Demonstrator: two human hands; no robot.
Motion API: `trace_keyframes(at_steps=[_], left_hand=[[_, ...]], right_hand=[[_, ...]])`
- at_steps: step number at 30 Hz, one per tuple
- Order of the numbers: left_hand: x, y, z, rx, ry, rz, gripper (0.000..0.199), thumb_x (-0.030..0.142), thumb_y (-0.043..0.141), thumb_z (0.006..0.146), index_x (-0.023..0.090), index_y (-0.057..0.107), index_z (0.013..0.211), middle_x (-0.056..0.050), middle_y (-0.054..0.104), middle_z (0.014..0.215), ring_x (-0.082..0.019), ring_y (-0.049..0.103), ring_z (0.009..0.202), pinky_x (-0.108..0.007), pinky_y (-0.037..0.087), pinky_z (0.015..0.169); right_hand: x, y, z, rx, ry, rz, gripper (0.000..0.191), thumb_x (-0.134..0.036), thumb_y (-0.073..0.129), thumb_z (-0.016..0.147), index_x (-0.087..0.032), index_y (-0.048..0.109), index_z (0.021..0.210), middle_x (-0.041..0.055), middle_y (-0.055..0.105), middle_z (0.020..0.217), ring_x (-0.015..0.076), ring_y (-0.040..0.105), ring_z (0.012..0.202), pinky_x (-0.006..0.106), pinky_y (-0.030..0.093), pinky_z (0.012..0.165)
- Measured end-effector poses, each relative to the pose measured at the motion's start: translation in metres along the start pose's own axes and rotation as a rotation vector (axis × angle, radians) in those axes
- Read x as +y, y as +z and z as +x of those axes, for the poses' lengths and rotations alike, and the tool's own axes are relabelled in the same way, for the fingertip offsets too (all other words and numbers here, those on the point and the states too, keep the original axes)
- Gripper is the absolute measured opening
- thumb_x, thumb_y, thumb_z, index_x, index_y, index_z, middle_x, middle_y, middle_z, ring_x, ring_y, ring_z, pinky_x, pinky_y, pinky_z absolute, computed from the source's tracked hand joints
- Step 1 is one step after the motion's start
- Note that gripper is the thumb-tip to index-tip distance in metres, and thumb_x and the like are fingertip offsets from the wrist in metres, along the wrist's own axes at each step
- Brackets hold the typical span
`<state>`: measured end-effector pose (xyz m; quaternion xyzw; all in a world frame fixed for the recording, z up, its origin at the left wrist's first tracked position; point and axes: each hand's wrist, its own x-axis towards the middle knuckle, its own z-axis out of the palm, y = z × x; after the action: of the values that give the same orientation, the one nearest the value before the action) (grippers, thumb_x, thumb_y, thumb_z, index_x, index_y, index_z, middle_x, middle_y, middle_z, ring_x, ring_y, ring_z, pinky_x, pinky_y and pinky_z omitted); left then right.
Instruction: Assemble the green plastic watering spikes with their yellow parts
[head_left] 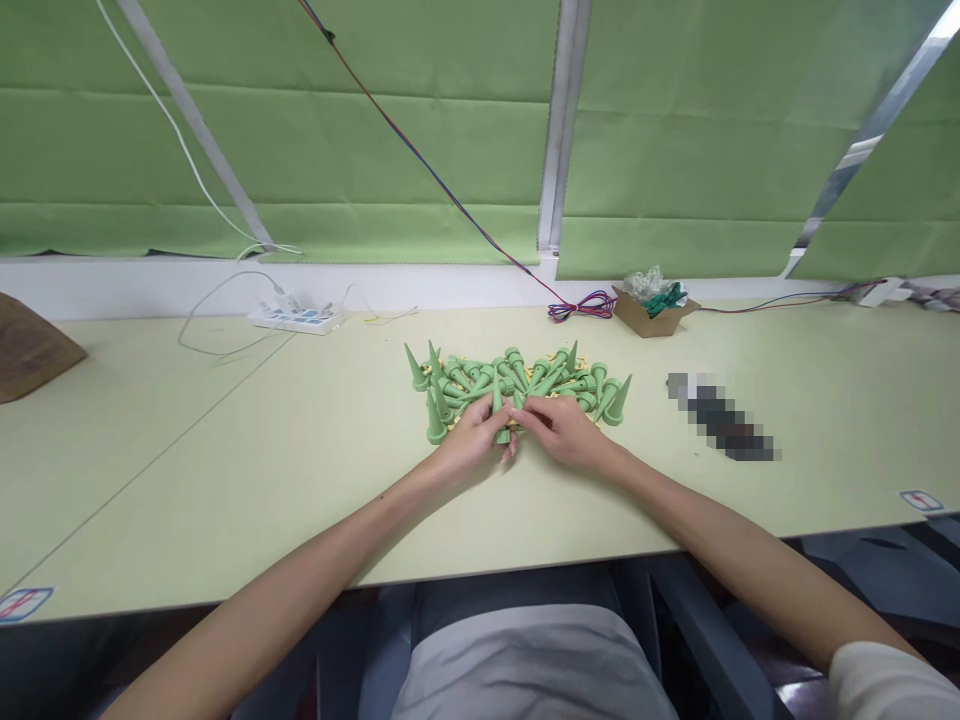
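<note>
A heap of green plastic plant watering spikes [517,362] lies mid-table, with small yellow pieces [448,428] scattered among them. At the heap's near edge, my left hand [466,440] is closed round one green watering spike [496,392], its point upward. My right hand [566,430] meets it from the right, thumb and forefinger pinched together beside the spike. What sits in that pinch is too small and hidden to make out. Several spikes stand point-up at the heap's sides, such as the upright spike [618,402] on the right.
At the back stand a small cardboard box [651,318] with plastic wrap and green cord, a coiled red-blue cable [582,306] and a white power strip [296,318]. A blurred dark object [724,418] lies to the right. Brown paper [34,350] is far left.
</note>
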<state>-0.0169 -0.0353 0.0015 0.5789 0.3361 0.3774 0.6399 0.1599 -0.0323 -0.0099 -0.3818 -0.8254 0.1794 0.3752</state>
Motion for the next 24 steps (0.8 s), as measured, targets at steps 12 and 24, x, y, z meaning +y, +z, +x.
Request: trace_keyframes(at_steps=[12,24], left_hand=[[0.0001,0.0005,0.001,0.037,0.053,-0.014,0.026,0.04,0.056,0.093,0.018,0.048,0.081,0.0,0.054,0.077,-0.01,0.054,0.058,-0.024,0.044,0.054],[0.0012,-0.0011,-0.0001,0.02,0.031,0.035,0.026,0.042,0.055,0.093,0.018,0.05,0.082,-0.001,0.055,0.075,-0.011,0.056,0.059,-0.026,0.045,0.053]], right_hand=[[-0.0038,-0.001,-0.0025,-0.042,0.022,0.069,0.022,-0.035,0.046,0.1,-0.02,0.061,0.093,-0.0018,0.065,0.064,0.0121,0.047,0.051,0.025,0.035,0.055],[-0.0001,-0.0008,-0.0018,-0.053,-0.019,-0.001,0.036,-0.034,0.042,0.102,-0.019,0.056,0.072,-0.0023,0.055,0.058,0.0115,0.044,0.052,0.026,0.032,0.057]])
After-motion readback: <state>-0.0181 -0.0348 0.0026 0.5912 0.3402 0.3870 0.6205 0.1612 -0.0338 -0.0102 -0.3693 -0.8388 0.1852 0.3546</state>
